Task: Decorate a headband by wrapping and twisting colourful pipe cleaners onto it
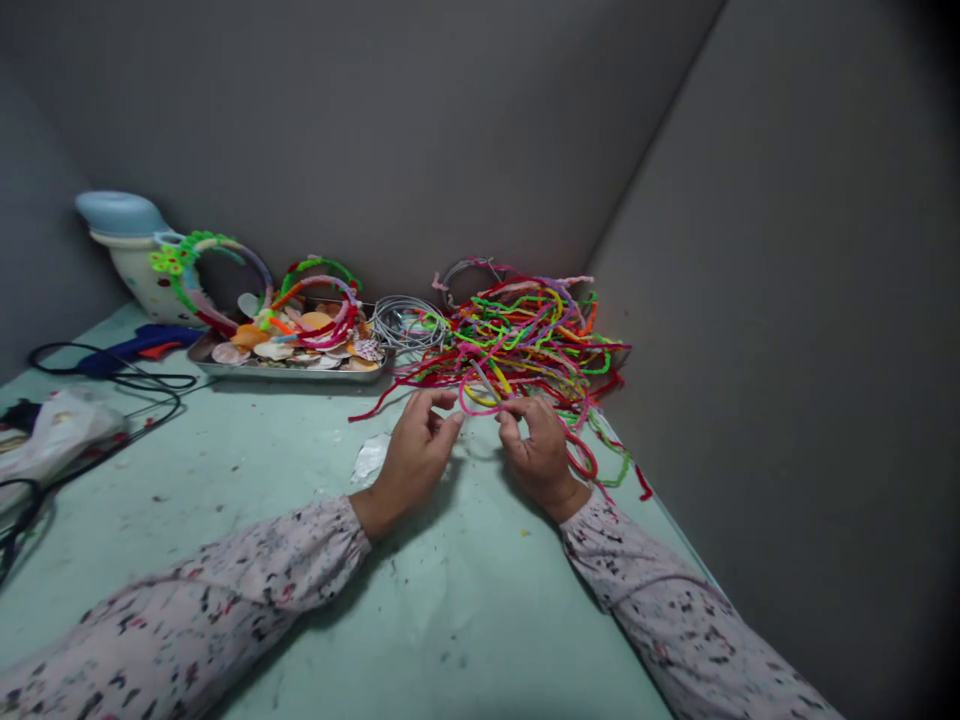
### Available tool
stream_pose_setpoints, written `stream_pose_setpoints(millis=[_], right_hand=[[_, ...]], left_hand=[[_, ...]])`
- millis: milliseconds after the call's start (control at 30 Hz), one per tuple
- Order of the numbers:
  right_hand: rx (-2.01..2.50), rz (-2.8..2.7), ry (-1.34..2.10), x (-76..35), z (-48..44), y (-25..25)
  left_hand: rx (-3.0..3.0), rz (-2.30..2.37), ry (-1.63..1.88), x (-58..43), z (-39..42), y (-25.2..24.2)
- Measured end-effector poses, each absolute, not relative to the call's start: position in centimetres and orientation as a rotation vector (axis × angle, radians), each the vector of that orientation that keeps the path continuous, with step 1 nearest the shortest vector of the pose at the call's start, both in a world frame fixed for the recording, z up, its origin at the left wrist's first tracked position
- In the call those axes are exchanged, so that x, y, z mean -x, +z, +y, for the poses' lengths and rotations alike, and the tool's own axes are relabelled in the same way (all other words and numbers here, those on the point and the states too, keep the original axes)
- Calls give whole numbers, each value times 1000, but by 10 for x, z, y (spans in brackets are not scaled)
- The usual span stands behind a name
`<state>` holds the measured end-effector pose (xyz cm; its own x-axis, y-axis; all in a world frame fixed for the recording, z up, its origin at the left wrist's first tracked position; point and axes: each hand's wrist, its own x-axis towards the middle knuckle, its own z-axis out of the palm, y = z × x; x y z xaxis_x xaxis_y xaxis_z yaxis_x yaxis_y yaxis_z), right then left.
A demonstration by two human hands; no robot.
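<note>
My right hand (535,448) pinches a pink pipe cleaner (480,411) between thumb and fingers. The pipe cleaner bends into a loop just beyond my fingertips. A grey strand (486,380), perhaps another pipe cleaner or a band, crosses that loop; whether it is also gripped I cannot tell. To the left, my left hand (421,445) holds its thumb and forefinger apart, close to the pink loop, with nothing visible between them. Just past both hands lies a tangled heap of coloured pipe cleaners (536,325). A crumpled silvery piece (370,460) rests beside my left wrist.
A metal tray (292,373) holds shells and decorated headbands (225,250). Right of it sits a coil of grey wire (409,325). Farther left are a blue glue gun (135,348), black cables (161,385), a plastic bag (64,430) and a white container (139,270). Grey walls border the table.
</note>
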<state>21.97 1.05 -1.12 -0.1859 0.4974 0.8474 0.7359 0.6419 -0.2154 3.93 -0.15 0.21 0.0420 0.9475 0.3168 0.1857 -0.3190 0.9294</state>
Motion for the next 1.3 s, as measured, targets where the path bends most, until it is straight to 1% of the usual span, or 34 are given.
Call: stream_pose_setpoints(millis=[100, 167, 233, 400, 600, 733, 833, 1100, 1200, 1300], right_hand=[[905, -1880, -274, -218, 8, -11], [845, -1936, -275, -216, 6, -11], [822, -1972, -281, -215, 6, -11], [963, -1896, -297, -218, 10, -13], [1109, -1816, -250, -222, 13, -16], [1197, -1749, -117, -223, 14, -16], [1183, -1776, -59, -222, 12, -15], [1030, -1932, -69, -216, 6, -13], [990, -1960, -60, -216, 6, -13], [980, -1984, -46, -216, 7, -14]], left_hand=[[-1321, 1071, 1264, -37, 8, -1], [-1156, 972, 1150, -36, 14, -2], [-1089, 915, 1105, -34, 18, -2], [-1114, 866, 1224, -34, 17, -2], [-1394, 910, 1310, -37, 0, 9], [-1708, 905, 1262, -37, -6, 11], [-1981, 987, 1241, -35, -3, 6], [-2256, 1168, 1593, -29, 6, 2], [-2441, 1229, 1564, -29, 3, 5], [-2603, 1236, 1435, -29, 4, 5]])
